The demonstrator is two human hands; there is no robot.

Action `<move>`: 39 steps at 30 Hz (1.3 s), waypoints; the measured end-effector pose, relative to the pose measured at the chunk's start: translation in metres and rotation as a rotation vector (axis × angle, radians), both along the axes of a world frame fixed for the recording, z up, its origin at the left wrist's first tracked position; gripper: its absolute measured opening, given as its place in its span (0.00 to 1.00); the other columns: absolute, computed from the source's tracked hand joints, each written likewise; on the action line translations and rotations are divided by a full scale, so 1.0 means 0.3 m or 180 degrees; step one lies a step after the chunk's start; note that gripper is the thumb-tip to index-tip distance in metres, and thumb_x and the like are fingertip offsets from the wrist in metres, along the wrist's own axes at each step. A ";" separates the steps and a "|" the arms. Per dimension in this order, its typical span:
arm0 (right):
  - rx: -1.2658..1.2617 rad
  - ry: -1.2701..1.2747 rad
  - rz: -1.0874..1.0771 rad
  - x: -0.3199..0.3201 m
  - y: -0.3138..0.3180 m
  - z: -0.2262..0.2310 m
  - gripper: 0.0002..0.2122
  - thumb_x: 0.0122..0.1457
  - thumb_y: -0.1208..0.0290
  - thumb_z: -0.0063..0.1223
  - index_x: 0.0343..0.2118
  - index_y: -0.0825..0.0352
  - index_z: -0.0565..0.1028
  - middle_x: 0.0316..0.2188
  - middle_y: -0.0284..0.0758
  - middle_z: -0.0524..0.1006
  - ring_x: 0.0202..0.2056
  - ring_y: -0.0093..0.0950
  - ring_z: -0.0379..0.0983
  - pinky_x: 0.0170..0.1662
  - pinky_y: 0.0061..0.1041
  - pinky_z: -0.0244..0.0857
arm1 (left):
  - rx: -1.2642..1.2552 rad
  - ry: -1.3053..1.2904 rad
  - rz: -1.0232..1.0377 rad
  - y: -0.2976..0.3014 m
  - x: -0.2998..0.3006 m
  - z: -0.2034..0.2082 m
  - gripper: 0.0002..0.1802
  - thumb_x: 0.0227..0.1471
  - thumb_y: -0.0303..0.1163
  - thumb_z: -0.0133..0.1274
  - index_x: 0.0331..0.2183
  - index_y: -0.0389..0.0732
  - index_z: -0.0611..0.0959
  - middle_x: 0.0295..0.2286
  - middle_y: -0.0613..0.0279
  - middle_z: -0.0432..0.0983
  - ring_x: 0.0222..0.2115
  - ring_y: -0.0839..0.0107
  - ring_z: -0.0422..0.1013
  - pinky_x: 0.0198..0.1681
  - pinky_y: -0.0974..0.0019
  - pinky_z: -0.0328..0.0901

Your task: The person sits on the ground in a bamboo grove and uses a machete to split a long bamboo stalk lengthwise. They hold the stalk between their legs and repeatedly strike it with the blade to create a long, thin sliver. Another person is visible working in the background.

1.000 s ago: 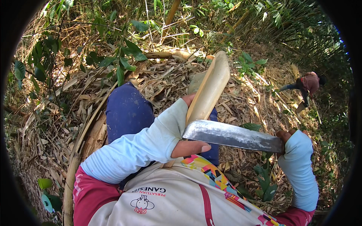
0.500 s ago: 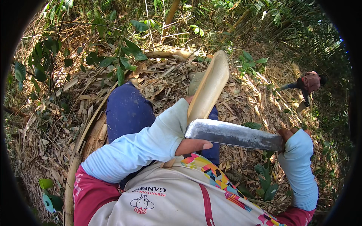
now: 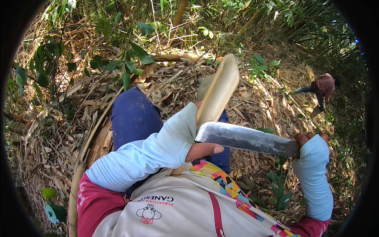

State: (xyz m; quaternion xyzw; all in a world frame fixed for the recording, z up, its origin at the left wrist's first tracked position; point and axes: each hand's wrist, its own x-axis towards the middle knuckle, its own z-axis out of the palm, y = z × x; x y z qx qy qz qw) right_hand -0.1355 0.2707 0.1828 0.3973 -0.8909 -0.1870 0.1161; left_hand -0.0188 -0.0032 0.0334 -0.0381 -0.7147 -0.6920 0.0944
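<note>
My left hand [image 3: 188, 136], in a pale blue sleeve that covers the palm, is wrapped round a split bamboo piece [image 3: 218, 93]. The bamboo slants up and away, its hollow pale inside showing; its lower end runs down toward my shirt. My right hand [image 3: 310, 143] grips a machete, its handle hidden in the fist. The broad, dark grey blade [image 3: 248, 138] points left across the bamboo, its blunt end by my left thumb. That thumb lies stretched along the blade's lower edge; whether it presses on the metal I cannot tell.
Dry leaf litter [image 3: 173, 89] covers the ground around my blue-trousered knees [image 3: 136, 112]. A long bamboo pole [image 3: 81, 158] curves along my left side. Leafy plants [image 3: 130, 63] stand ahead. Another person [image 3: 325, 87] bends over farther off at the right.
The machete blade and my right hand have shifted slightly to the right. The bamboo piece and my left hand have hardly moved.
</note>
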 end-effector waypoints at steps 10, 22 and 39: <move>-0.0014 0.0117 0.0057 -0.001 0.005 0.008 0.19 0.31 0.80 0.59 0.33 0.62 0.77 0.20 0.34 0.69 0.26 0.38 0.69 0.40 0.43 0.59 | -0.0165 -0.0029 0.0335 0.015 0.002 -0.001 0.46 0.40 0.42 0.70 0.53 0.29 0.64 0.39 0.53 0.72 0.42 0.68 0.70 0.46 0.66 0.65; -0.0004 0.0106 -0.0123 -0.004 0.016 0.010 0.19 0.33 0.80 0.58 0.34 0.62 0.76 0.22 0.35 0.70 0.28 0.39 0.69 0.41 0.47 0.59 | 0.0259 0.0105 0.0578 0.051 -0.009 -0.011 0.39 0.42 0.42 0.69 0.49 0.31 0.69 0.35 0.55 0.75 0.37 0.71 0.71 0.42 0.67 0.67; 0.0041 -0.0054 -0.0085 0.005 0.012 0.013 0.18 0.33 0.79 0.60 0.34 0.61 0.77 0.22 0.33 0.72 0.28 0.37 0.70 0.39 0.39 0.61 | 0.0535 -0.0070 0.0481 0.050 0.005 -0.014 0.38 0.44 0.37 0.65 0.51 0.30 0.65 0.38 0.55 0.72 0.41 0.69 0.69 0.46 0.66 0.64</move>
